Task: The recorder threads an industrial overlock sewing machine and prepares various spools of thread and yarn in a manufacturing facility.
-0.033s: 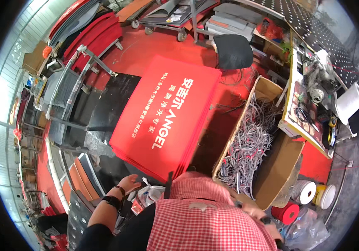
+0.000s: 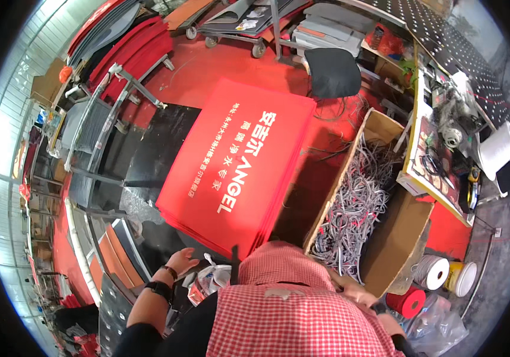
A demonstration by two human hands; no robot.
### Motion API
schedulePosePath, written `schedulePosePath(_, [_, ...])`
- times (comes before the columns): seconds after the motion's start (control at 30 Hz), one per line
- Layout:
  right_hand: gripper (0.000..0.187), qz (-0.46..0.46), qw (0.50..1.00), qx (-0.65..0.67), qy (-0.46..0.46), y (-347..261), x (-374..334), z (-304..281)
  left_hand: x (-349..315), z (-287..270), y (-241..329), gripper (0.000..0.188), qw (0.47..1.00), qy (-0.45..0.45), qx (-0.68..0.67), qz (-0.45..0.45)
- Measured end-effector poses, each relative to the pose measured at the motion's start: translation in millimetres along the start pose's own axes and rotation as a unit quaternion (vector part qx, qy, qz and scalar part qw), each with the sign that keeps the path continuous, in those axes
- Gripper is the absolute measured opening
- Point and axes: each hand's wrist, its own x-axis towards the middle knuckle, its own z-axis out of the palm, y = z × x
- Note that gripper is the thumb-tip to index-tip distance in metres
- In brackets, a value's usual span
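Note:
My left hand (image 2: 180, 262) hovers with fingers apart and nothing in it, near the front left corner of a stack of red mats (image 2: 207, 160) with white lettering. Close to its fingers is a crumpled white plastic bag (image 2: 216, 276) with red print. My right hand (image 2: 359, 294) is low at my right side, beside the near end of a long cardboard box (image 2: 394, 259). Its fingers are partly hidden, so I cannot tell whether it holds anything. A red-and-white checked apron (image 2: 296, 321) covers my front.
Tangled grey strips (image 2: 353, 205) fill the box. By its near end are a red spool (image 2: 406, 302), a white spool (image 2: 430, 272) and a clear plastic bag (image 2: 439, 327). A black-seated stool (image 2: 333, 72) stands beyond the stack. Metal racks (image 2: 91, 125) line the left; a cluttered workbench (image 2: 433, 166) stands right.
My right hand has moved slightly forward and left, nearer the end of the cardboard box. My left hand stays almost where it was, and the mats lie unmoved.

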Motion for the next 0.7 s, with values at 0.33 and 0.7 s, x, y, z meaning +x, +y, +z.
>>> schedulePosePath(0.33, [0.027,0.082,0.939,-0.186,0.279,-121,97,-257,-3,60,-180,0.041,0.995,-0.013,0.025,0.092])
schedulePosePath(0.7, [0.059,0.005,0.977,-0.204,0.07,-157,140,-493,120,62,41,0.042,0.914,0.154,-0.376,0.017])
